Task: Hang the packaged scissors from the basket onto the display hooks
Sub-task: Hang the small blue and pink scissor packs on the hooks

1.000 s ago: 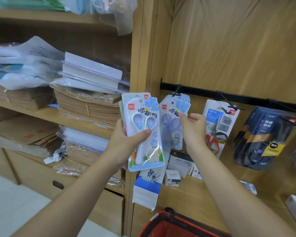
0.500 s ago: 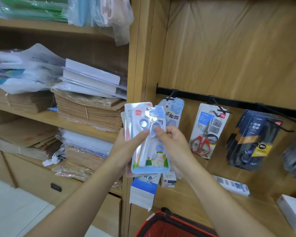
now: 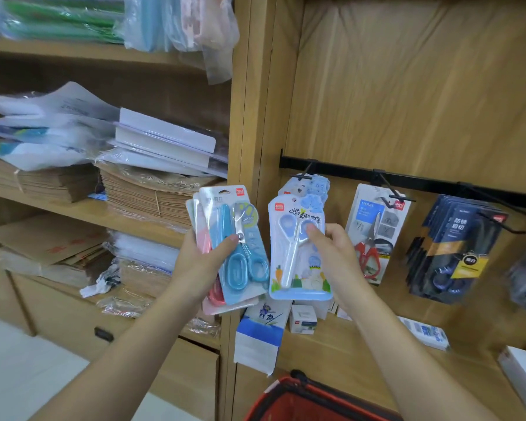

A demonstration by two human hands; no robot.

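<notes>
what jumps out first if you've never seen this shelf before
Two hands mid-frame: the left hand fans a stack topped by a teal-handled scissors pack, and the right hand holds a pale blue children's scissors card. Behind them, a black hook rail carries hanging packs, including red-handled scissors.

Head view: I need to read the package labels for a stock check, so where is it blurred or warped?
Head view: the dark hanging scissor packs at right are motion-smeared; the white-and-blue scissors card in the right hand is fairly sharp; the shelf post bows from wide-angle distortion.
</notes>
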